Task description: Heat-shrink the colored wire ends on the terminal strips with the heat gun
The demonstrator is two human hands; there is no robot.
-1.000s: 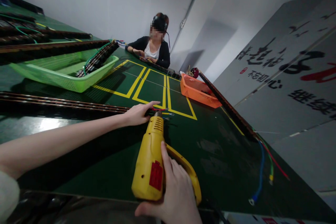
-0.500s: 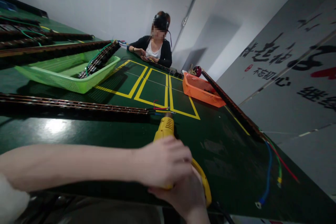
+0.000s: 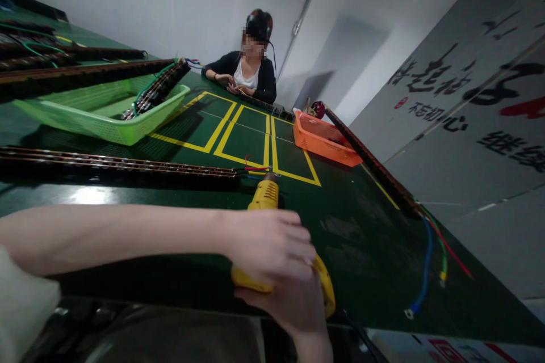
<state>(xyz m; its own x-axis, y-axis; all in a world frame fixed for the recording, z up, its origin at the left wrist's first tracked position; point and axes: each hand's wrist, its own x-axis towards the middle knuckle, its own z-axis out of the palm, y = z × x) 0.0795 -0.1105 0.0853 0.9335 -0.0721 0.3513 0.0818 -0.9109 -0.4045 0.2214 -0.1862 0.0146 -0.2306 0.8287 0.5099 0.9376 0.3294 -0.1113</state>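
Observation:
A yellow heat gun (image 3: pixel 266 194) lies under both my hands near the table's front edge, its nozzle pointing away from me. My left hand (image 3: pixel 270 244) is wrapped over the top of its body, fingers bent. Below it, my right hand (image 3: pixel 298 300) is closed round the handle, partly covered by the left. Just beyond the nozzle are the thin red, black and blue wire ends (image 3: pixel 258 169) of a long dark bar assembly (image 3: pixel 119 170), which reaches in from the left edge.
Green basket (image 3: pixel 123 129) at left with a wired bar; more bars (image 3: pixel 85 75) lie behind. An orange basket (image 3: pixel 326 148) and a long bar (image 3: pixel 374 167) with coloured cables (image 3: pixel 426 266) stand at right. A person (image 3: pixel 249 71) sits across the green table (image 3: pixel 361 249).
The whole view has shifted slightly, so the table and baskets appear a little higher and further left. Both hands keep their hold on the heat gun, whose nozzle is still beside the wire ends.

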